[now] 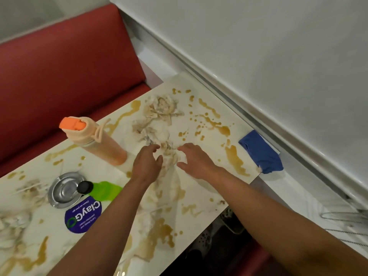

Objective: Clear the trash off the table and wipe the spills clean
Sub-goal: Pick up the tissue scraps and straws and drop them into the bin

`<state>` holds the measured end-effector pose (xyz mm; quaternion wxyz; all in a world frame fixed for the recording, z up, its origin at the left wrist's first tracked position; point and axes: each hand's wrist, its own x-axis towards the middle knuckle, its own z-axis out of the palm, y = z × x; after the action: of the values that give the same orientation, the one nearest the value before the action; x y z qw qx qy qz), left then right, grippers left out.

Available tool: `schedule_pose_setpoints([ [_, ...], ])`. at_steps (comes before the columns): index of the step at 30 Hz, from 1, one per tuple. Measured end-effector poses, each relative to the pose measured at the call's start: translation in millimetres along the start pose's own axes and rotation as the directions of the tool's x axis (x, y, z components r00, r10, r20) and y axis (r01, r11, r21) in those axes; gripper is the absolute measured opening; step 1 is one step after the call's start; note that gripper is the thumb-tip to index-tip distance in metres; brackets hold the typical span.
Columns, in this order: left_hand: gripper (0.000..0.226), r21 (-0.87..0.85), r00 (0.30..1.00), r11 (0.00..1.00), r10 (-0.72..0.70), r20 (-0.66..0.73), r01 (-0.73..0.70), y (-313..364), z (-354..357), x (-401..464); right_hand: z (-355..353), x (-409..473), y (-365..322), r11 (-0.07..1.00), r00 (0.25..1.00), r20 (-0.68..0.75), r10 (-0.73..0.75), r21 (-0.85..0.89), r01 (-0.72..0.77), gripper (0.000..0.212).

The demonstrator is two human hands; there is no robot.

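We are barely started: our left hand (pixel 147 162) and right hand (pixel 194 161), fingers spread and holding nothing, flank the soiled tissues (pixel 159 118) mid-desk (pixel 199 198). Brown spills (pixel 236 160) cover it everywhere; the blue cloth (pixel 260 152) lies untouched at its right edge.

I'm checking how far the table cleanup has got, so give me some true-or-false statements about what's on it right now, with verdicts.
1. Both hands, left hand and right hand, reach toward the crumpled tissues. True.
2. The blue cloth is in the right hand. False: it lies untouched at the table edge.
3. The bottle with the orange lid stands upright. True.
4. The brown spills are wiped away. False: they still cover the table.
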<state>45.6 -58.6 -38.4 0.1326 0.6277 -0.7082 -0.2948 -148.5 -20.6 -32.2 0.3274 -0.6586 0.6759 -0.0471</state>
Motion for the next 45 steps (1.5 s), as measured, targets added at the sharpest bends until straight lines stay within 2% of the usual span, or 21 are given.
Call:
schedule_pose_setpoints([
  [3,0.038,0.016,1.000,1.000,-0.010,0.029,0.009,-0.7,-1.4,21.0,18.3,23.7,-4.5,0.992,0.998,0.053,0.014,-0.123,-0.007,0.069],
  [6,0.040,0.015,0.999,1.000,-0.003,0.051,0.003,-1.1,-1.0,30.5,36.0,35.7,-4.7,0.979,1.000,0.021,0.003,-0.206,0.001,0.071],
  [8,0.040,0.009,0.998,1.000,0.020,0.054,-0.020,-1.2,-0.1,33.3,47.7,37.9,-3.1,0.973,0.999,-0.047,-0.021,-0.232,0.009,0.063],
  [12,0.043,0.030,0.994,0.999,0.029,0.109,-0.032,0.7,2.4,40.1,63.8,32.4,3.2,0.966,0.975,-0.190,-0.119,-0.247,0.069,0.029],
  [14,0.046,0.067,0.991,0.997,0.035,0.132,-0.044,4.8,4.1,43.6,66.2,26.5,7.5,0.961,0.960,-0.231,-0.160,-0.258,0.098,0.018],
  [19,0.064,0.186,0.967,0.979,0.037,0.252,-0.086,15.9,13.2,53.6,57.7,10.3,22.7,0.969,0.966,-0.217,-0.140,-0.231,0.088,0.022],
  [22,0.066,0.285,0.950,0.953,0.008,0.312,-0.102,16.0,23.3,58.4,45.9,-3.2,36.7,0.987,0.974,-0.213,-0.074,-0.157,0.041,0.024],
  [26,0.054,0.325,0.942,0.931,0.050,0.333,-0.164,15.1,33.2,56.0,22.9,-22.6,54.5,0.998,0.966,-0.252,0.058,0.002,-0.060,0.020],
  [34,0.031,0.197,0.958,0.960,0.147,0.245,-0.198,17.5,32.7,44.2,-30.6,-68.4,65.5,0.948,0.906,-0.358,0.228,0.295,-0.122,0.015],
  [45,0.027,-0.022,0.937,0.950,0.310,0.164,-0.311,79.2,9.9,-1.3,-78.4,-143.4,71.8,0.811,0.780,-0.463,0.421,0.578,-0.094,0.013],
])
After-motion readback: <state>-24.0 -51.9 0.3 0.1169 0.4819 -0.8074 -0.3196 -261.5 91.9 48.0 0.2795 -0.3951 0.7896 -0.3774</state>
